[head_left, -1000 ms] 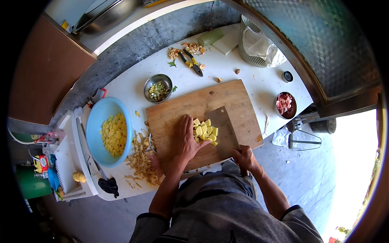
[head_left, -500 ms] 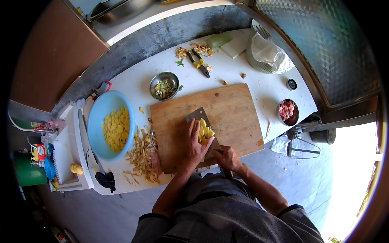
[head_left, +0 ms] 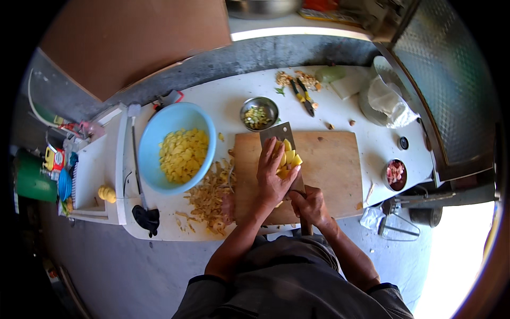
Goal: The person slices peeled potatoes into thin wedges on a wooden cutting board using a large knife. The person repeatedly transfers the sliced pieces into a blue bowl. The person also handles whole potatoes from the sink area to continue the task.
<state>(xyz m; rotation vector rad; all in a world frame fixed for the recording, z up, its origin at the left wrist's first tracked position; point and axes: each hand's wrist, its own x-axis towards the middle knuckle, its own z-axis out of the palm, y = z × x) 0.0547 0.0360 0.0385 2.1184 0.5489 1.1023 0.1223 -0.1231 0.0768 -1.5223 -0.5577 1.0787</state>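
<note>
My right hand is closed round the handle of a broad cleaver. Its blade lies flat over the left half of a wooden cutting board, the far corner reaching past the board's far edge. On the blade rests a heap of cut yellow potato pieces. My left hand cups them from the left side, thumb and fingers around the heap. A light blue basin to the left holds many more sliced potato pieces.
Potato peelings lie between basin and board. Beyond the board are a steel bowl of chopped greens and pliers. A small bowl of meat sits at the right, near a lined bin. A dark cloth hangs at the front-left table edge.
My view has swung left, so the table appears further right. The cleaver with its potato pieces has moved toward the board's far edge. Both hands keep their holds.
</note>
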